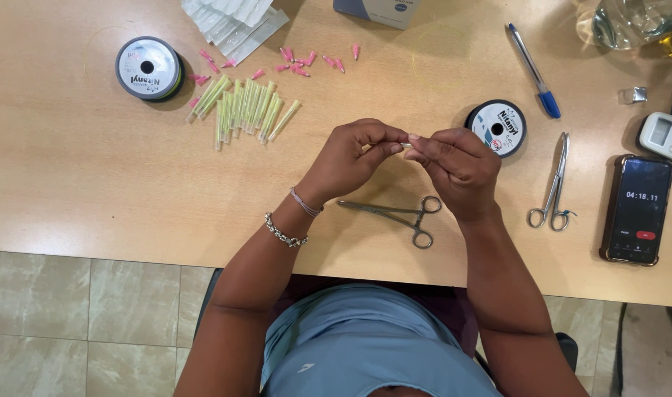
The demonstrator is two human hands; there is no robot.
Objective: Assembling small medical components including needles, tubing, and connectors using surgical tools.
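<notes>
Both hands are meeting above the middle of the bench (71, 198), and between the fingertips a small pale piece (407, 147) is being pinched; it is too small to say what it is. The left hand (350, 158) is closing thumb and forefinger on one end, the right hand (457, 165) is curling its fingers in and nipping the other end, so both are gripping the same tiny thing in the air.

Just below the hands a pair of steel forceps (398, 215) is lying untouched. Behind the right hand a spool of nylon line (497, 127) is sitting. A second pair of forceps (555, 187) is resting to the right, beside a phone (639, 209) showing a running timer.

Further left, a bunch of yellow-green capped needle tips (244, 110) is lying in a loose row, with pink caps (306, 60) scattered behind them and a second spool (149, 68) near the corner. By the look of it, that pile is either finished or waiting; I cannot tell which, so how much is left stays open. A blue pen (534, 60) and clear packets (233, 18) are lying at the back edge.
</notes>
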